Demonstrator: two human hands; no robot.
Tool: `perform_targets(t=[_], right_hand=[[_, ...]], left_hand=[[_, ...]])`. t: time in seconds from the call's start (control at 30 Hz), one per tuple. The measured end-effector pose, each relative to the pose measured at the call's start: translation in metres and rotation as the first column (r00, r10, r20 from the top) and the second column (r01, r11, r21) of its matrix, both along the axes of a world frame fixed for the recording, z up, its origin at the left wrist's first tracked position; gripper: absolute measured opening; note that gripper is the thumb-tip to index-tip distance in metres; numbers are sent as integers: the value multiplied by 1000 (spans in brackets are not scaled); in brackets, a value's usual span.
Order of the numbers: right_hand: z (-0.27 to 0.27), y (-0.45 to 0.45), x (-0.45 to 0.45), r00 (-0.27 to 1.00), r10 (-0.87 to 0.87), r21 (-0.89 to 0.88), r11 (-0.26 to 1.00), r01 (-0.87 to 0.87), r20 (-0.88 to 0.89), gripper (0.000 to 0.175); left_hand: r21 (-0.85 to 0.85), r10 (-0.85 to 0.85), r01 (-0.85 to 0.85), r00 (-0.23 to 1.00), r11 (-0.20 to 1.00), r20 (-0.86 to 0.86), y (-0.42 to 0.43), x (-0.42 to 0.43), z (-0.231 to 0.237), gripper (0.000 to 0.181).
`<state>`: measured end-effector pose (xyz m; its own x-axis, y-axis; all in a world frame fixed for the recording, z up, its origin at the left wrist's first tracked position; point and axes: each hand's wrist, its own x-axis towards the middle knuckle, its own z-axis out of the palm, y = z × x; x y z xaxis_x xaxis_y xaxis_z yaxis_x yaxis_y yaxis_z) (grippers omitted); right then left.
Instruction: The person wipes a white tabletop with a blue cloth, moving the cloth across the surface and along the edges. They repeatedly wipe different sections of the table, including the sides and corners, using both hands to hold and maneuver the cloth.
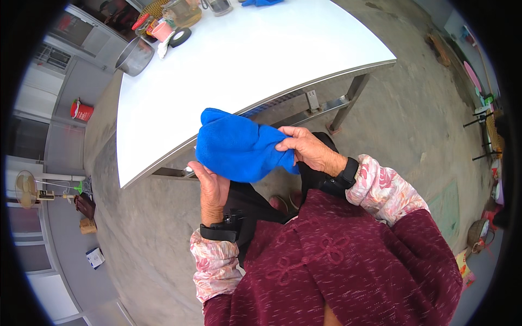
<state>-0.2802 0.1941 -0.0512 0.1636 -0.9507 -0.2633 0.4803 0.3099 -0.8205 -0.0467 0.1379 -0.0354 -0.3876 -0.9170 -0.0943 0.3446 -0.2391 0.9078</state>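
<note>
A blue cloth [232, 146], folded or bunched, is held in front of me at the near edge of the white table [253, 53]. My right hand [308, 146] pinches its right end between thumb and fingers. Under the lower left part of the cloth is my left hand [212, 185], its thumb sticking out at the side and its fingers largely hidden by the fabric. Whether those fingers grip the cloth cannot be seen. Another piece of blue cloth [261, 2] lies at the table's far edge, cut off by the picture's rim.
A metal pot [135, 57], a pink cup [162, 31], a roll of black tape [180, 37], a red-lidded jar [142, 25] and a glass pitcher [182, 14] stand at the table's far left. A metal table leg [350, 100] reaches the concrete floor at the right. A red bucket [82, 111] stands by the wall.
</note>
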Motion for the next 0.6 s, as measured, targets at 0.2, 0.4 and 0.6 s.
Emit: perform_targets(t=[0.2, 0.4, 0.6], right_hand=[[-1, 4, 7, 966, -122, 7, 992, 123, 227, 30], [-8, 6, 5, 997, -3, 32, 999, 1, 76, 29], [-21, -1, 5, 978, -90, -5, 996, 93, 188, 23]], left_hand=[[53, -15, 16, 1000, 998, -25, 2, 0, 8, 56], [-98, 40, -18, 971, 995, 236, 11, -12, 35, 48], [-302, -381, 737, 600, 604, 703, 30, -5, 55, 36]])
